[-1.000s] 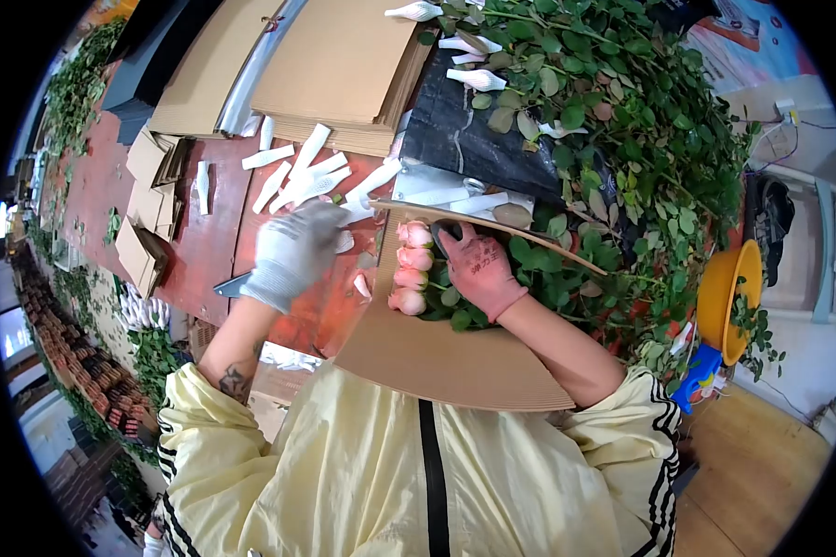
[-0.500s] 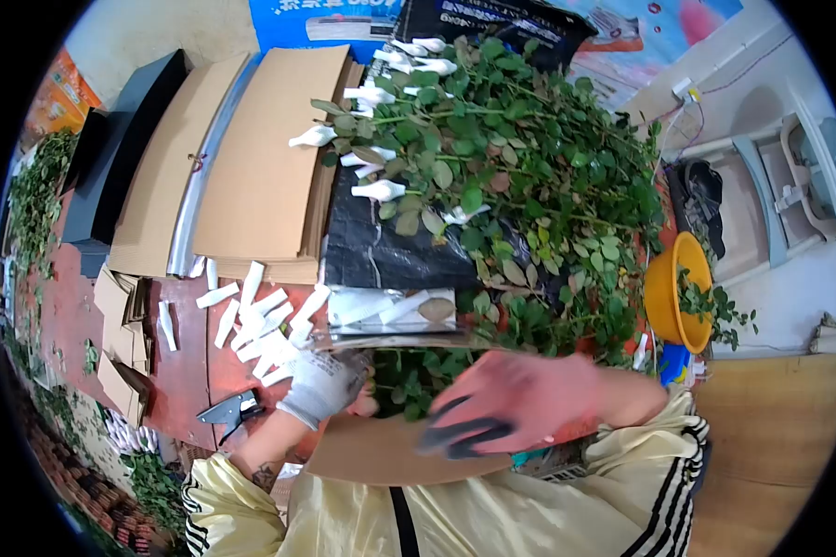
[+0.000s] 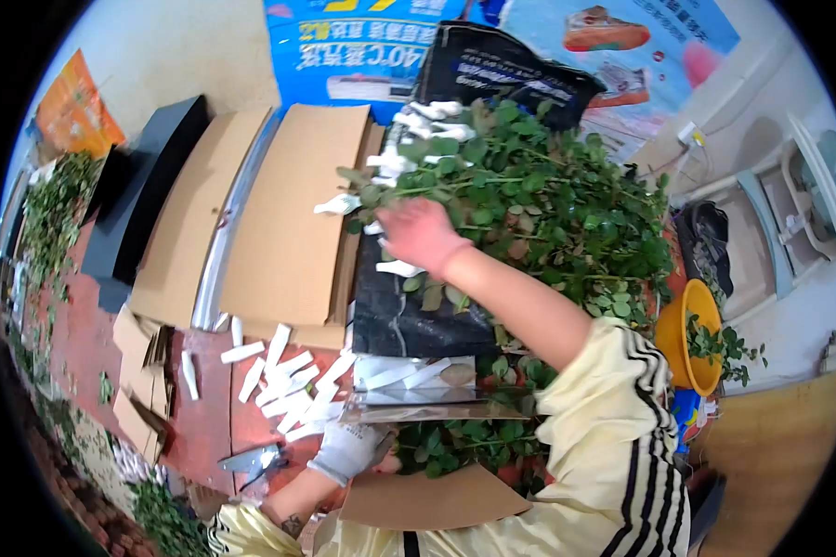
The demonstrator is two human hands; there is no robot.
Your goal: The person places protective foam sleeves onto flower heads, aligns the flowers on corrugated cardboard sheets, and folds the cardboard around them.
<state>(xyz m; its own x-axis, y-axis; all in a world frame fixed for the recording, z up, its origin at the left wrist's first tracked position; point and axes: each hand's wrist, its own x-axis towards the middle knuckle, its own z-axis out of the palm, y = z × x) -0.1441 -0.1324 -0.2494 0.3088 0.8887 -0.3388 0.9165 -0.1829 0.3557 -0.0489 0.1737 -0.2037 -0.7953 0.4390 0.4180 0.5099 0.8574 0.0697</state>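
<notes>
My left hand (image 3: 351, 449), in a white glove, is at the near edge of the table beside the rose bunch, its fingers mostly hidden. A sliver of pink bloom (image 3: 390, 462) shows next to it. Under the leafy stems lies a curved brown cardboard sheet (image 3: 432, 499). My right hand (image 3: 420, 234), in a pink glove, reaches over the pile of leafy roses (image 3: 567, 213) at the white-sleeved heads (image 3: 399, 268); its fingers are blurred. White mesh sleeves (image 3: 288, 395) lie scattered on the red table (image 3: 204, 422).
Cardboard stacks (image 3: 293, 213) and a black box (image 3: 149, 200) stand at the back left. A stapler-like tool (image 3: 253, 461) lies left of my left hand. Black plastic (image 3: 418, 316) lies under the rose pile. A yellow basin (image 3: 692, 343) is at the right.
My right hand has moved from the cardboard and pink roses up and away to the sleeved roses. My left hand has come down beside the bunch. The view has tilted upward.
</notes>
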